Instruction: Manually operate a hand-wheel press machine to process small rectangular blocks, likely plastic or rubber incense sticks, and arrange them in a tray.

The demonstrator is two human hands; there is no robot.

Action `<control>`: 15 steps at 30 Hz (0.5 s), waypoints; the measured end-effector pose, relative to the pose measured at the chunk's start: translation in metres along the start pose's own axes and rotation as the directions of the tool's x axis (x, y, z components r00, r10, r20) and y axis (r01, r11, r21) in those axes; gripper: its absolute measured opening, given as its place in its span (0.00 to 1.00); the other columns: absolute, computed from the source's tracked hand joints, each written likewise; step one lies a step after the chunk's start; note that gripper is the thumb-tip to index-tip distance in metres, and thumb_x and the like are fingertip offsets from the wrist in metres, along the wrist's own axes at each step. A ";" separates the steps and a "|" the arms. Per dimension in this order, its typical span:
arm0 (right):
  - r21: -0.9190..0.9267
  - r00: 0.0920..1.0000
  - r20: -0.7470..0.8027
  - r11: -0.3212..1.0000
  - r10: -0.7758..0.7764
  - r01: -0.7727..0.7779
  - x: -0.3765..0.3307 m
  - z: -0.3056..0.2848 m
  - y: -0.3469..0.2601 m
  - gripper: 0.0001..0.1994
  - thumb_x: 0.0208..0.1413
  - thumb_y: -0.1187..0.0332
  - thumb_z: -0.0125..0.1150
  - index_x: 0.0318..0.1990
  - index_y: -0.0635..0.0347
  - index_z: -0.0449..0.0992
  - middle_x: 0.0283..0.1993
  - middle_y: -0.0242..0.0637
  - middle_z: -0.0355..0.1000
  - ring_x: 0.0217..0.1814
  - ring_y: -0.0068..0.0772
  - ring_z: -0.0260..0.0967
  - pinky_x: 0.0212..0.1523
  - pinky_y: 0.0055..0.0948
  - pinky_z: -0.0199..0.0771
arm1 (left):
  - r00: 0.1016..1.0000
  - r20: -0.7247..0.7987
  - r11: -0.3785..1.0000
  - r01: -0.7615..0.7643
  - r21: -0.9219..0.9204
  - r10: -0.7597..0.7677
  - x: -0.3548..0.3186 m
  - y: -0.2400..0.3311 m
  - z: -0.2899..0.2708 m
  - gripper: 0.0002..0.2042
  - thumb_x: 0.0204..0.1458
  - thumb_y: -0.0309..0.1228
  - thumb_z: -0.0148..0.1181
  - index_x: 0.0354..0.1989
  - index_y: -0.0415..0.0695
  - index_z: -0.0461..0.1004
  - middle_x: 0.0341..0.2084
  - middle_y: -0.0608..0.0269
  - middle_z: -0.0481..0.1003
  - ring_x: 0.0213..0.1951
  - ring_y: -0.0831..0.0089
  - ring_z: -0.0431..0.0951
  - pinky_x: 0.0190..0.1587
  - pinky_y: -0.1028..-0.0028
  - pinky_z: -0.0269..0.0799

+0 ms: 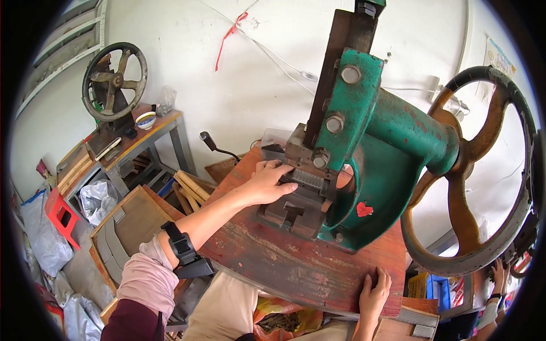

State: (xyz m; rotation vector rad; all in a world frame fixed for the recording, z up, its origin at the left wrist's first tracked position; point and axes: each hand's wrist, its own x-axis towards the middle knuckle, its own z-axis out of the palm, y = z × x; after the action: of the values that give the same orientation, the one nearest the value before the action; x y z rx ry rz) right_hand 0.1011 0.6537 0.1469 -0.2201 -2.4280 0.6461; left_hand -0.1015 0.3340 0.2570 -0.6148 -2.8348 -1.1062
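Note:
My left hand (pixel 266 184) reaches into the green hand press (pixel 364 142), its thumb and fingers closed on the near end of a ridged grey strip (pixel 309 179). The strip lies in the lower metal die (pixel 290 213), beneath the upper block (pixel 300 149). My fingers cover part of its left end. On the right front edge of the red-brown worktable (pixel 273 261), my right hand (pixel 374 292) rests with fingers loosely bent and nothing in them. The press's big spoked handwheel (pixel 466 170) stands above and to the right of that hand.
Below the table edge, a yellow-red bag (pixel 284 318) sits between my legs. Another handwheel press (pixel 115 82) and a bowl (pixel 145 120) stand on the bench at left. A red stool (pixel 60 216) is beside it. A co-worker's hand (pixel 499 277) shows at far right, near a blue bin (pixel 439 290).

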 end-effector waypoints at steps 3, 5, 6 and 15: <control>0.043 0.999 0.014 0.998 -0.049 0.048 0.004 0.006 0.000 0.19 0.49 0.75 0.57 0.50 0.69 0.67 0.47 0.53 0.66 0.55 0.56 0.60 0.56 0.46 0.59 | 0.999 -0.041 0.988 0.023 0.150 -0.017 -0.009 -0.001 -0.002 0.28 0.53 0.50 0.51 0.60 0.48 0.62 0.62 0.43 0.54 0.64 0.44 0.45 0.61 0.48 0.48; 0.051 0.997 -0.053 0.997 -0.057 0.060 0.006 0.009 -0.003 0.12 0.50 0.76 0.55 0.43 0.69 0.71 0.44 0.50 0.69 0.49 0.52 0.65 0.52 0.40 0.63 | 0.997 -0.005 0.945 0.071 0.320 -0.073 -0.010 0.004 -0.006 0.30 0.54 0.53 0.47 0.62 0.50 0.59 0.61 0.43 0.54 0.62 0.43 0.49 0.58 0.44 0.51; 0.065 0.998 -0.051 0.997 -0.038 0.041 0.005 0.008 0.001 0.12 0.49 0.76 0.55 0.42 0.69 0.72 0.42 0.50 0.70 0.47 0.52 0.66 0.50 0.39 0.65 | 0.999 -0.004 0.930 0.033 0.367 -0.034 -0.003 -0.001 0.001 0.30 0.55 0.53 0.46 0.64 0.52 0.56 0.60 0.43 0.55 0.61 0.43 0.51 0.57 0.43 0.53; -0.033 0.999 -0.032 0.999 -0.008 0.007 0.006 -0.013 -0.026 0.13 0.54 0.67 0.58 0.43 0.68 0.75 0.40 0.50 0.73 0.41 0.48 0.72 0.45 0.35 0.71 | 0.996 -0.073 0.946 0.063 0.318 -0.042 -0.007 0.017 0.012 0.28 0.58 0.45 0.44 0.62 0.41 0.56 0.62 0.41 0.51 0.63 0.42 0.43 0.58 0.45 0.44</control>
State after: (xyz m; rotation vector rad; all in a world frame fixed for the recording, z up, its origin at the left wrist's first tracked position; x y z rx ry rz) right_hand 0.1040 0.6383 0.1717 -0.2322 -2.4093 0.5952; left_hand -0.0873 0.3510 0.2579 -0.4701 -2.8941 -0.6326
